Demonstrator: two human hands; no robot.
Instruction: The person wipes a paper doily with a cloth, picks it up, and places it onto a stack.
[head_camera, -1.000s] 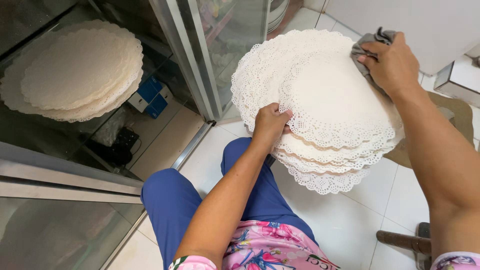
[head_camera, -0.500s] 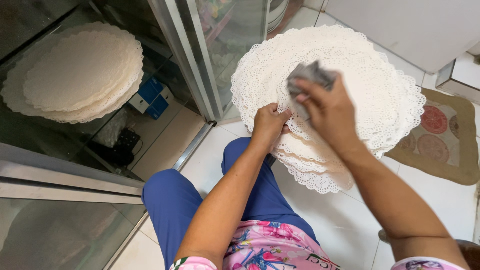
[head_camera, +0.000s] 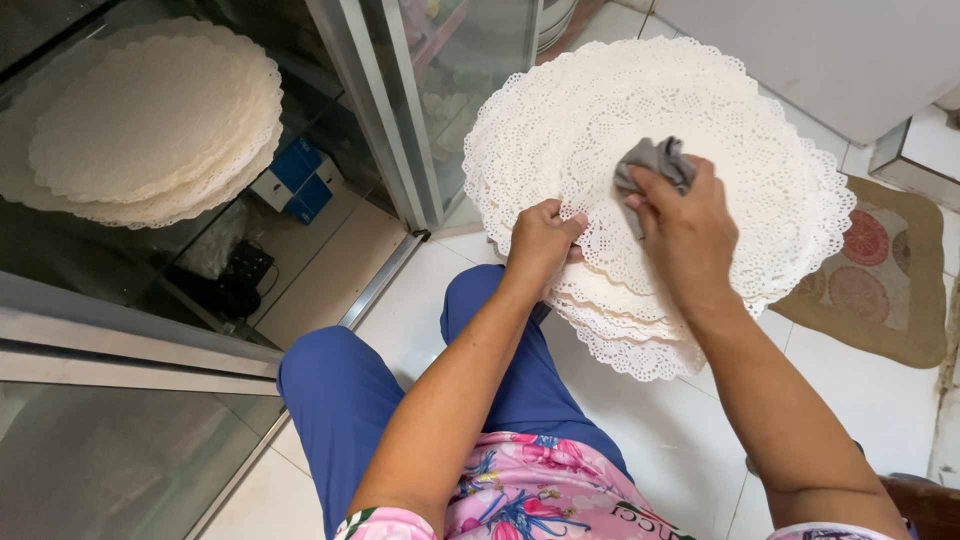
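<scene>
Lace-edged white plates (head_camera: 700, 130), round and stacked, stand tilted above the person's knees, with the pile held up in the air over the floor. The left hand (head_camera: 540, 240) has a narrow grip: the thumb lies on the front face and the other fingers go behind the lower left rim, so it pinches the stack at its edge. The right hand (head_camera: 685, 230) is closed on a small grey cloth (head_camera: 655, 160) and presses it flat on the face of the top plate, a little left of its middle. The two hands are near each other, only a narrow strip of plate between them.

Outward from the grips, the scalloped rims of the lower plates show below the right wrist, each one stepped a little under the other. The left rim of the stack is near the metal frame (head_camera: 375, 110) of a glass cabinet, with little room there. On the right side and below there is open white tile floor (head_camera: 680, 440), and a brown mat (head_camera: 880, 290) lies just beyond the right rim. Behind the glass, well apart to the left, another pile of the same plates (head_camera: 150, 120) rests on a shelf, with blue boxes (head_camera: 300, 180) lower down beside it. The blue trouser legs (head_camera: 400, 380) are under the arms.
</scene>
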